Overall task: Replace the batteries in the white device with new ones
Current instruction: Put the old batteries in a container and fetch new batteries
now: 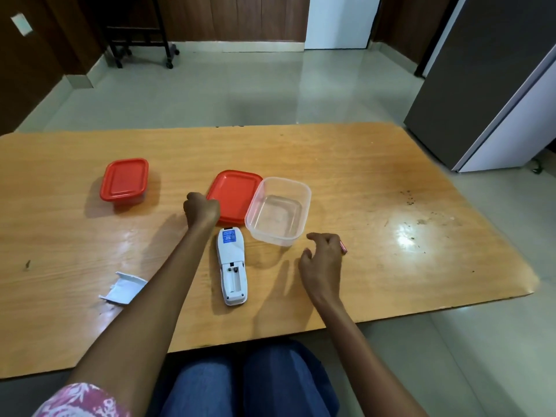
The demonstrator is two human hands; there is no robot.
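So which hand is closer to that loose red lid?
The left hand. It is closed in a fist at the loose red lid's near-left edge, while the right hand is off to the right, beyond the clear container.

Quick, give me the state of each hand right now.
Left hand: closed in a fist by the red lid; contents cannot be told.
Right hand: curled around a small pink-red object, mostly hidden.

The orange-brown wooden table (361, 182) has a glossy varnished top with visible grain. The clear rectangular plastic container (278, 210) looks smooth and slightly cloudy. The flat red plastic lid (237, 195) is glossy, as is the long white plastic device (231, 266).
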